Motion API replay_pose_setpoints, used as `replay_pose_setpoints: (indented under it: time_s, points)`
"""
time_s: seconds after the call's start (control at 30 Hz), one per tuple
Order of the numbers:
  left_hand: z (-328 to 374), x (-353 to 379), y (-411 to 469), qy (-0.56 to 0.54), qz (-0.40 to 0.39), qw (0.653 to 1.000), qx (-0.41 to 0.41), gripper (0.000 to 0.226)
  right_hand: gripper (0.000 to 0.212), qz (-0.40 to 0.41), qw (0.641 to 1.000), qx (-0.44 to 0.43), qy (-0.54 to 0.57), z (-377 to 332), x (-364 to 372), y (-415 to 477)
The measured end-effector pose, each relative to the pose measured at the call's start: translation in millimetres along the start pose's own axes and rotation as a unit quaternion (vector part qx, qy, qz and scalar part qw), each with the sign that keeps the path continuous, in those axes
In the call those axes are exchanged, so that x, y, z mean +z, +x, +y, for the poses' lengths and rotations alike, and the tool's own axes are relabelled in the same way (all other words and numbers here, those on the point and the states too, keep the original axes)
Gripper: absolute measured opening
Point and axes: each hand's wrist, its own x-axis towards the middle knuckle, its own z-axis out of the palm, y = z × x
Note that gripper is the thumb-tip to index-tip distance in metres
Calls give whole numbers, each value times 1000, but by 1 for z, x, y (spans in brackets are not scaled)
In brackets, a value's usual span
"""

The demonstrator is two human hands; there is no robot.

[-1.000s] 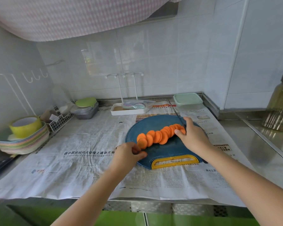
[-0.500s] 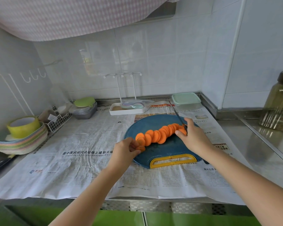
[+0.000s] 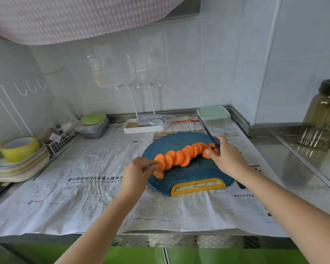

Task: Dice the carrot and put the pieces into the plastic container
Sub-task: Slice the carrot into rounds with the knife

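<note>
My left hand (image 3: pixel 139 172) pinched the nine-o'clock end of the overlapping round carrot slices (image 3: pixel 181 155) on the smooth blue board (image 3: pixel 189 178). My right hand (image 3: pixel 227 159) gripped the knife (image 3: pixel 208 132). At one o'clock, the mint-lidded clear plastic container (image 3: pixel 213 116) looked empty.

Home kitchen: tiled wall (image 3: pixel 179 69), stacked plates (image 3: pixel 19 168).

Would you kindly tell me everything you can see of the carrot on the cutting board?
The carrot is bright orange and cut into round slices, which lean overlapping in a curved row across the blue cutting board. One slice lies loose at the near left end. The left hand pinches the left-end slices; the right hand, gripping a knife, rests its thumb against the right end. No dice are visible yet.
</note>
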Motion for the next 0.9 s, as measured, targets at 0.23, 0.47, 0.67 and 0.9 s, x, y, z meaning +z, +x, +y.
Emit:
replay_pose_setpoints:
  time_s: [0.23, 0.47, 0.67, 0.9]
  points:
    - [67, 50, 17, 51, -123, 988, 83, 15, 67, 21, 999, 23, 12, 20, -31, 6]
    - [120, 109, 80, 147, -219, 959, 101, 18, 67, 44, 997, 51, 22, 42, -49, 9]
    - [124, 141, 98, 261, -338, 899, 100, 26, 66, 29, 998, 53, 33, 50, -40, 10]
    - [102, 85, 87, 135, -203, 958, 153, 23, 66, 19, 998, 57, 27, 46, -34, 5]
